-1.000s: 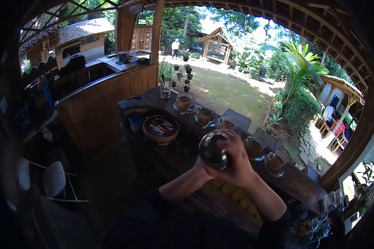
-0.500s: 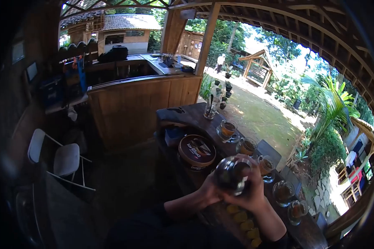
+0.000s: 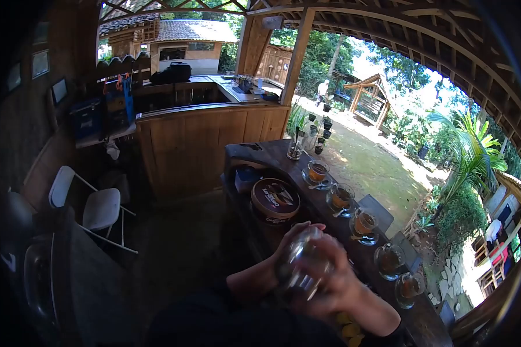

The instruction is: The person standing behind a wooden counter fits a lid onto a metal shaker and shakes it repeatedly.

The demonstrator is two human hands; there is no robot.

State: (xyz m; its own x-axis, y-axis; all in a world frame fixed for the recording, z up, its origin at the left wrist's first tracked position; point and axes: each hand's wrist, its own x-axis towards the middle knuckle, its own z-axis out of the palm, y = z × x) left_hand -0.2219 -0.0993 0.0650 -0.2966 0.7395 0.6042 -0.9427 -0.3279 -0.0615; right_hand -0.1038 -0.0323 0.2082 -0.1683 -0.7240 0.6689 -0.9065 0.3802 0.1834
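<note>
A shiny, see-through glass jar (image 3: 303, 265), smeared by motion, is held up in front of me over the near side of the dark wooden table. My left hand (image 3: 279, 253) closes on its left side, partly hidden behind it. The fingers of my right hand (image 3: 337, 273) wrap round its right side. What the jar contains is too blurred to tell. Just beyond my hands, glass cups of amber drink stand in a row on saucers, among them a middle cup (image 3: 364, 221) and a far cup (image 3: 317, 172). Spoons rest on some saucers.
A round brown tin (image 3: 275, 199) sits on a lower shelf left of the cups. Small yellow things (image 3: 351, 331) show below my right forearm. A glass with utensils (image 3: 294, 151) stands at the table's far end. Left are a folding chair (image 3: 102, 208) and wooden counter (image 3: 214, 136).
Both hands have brought the jar slightly down and to the left, and its tilt has changed. The view has shifted a little, showing more of the saucers and spoons.
</note>
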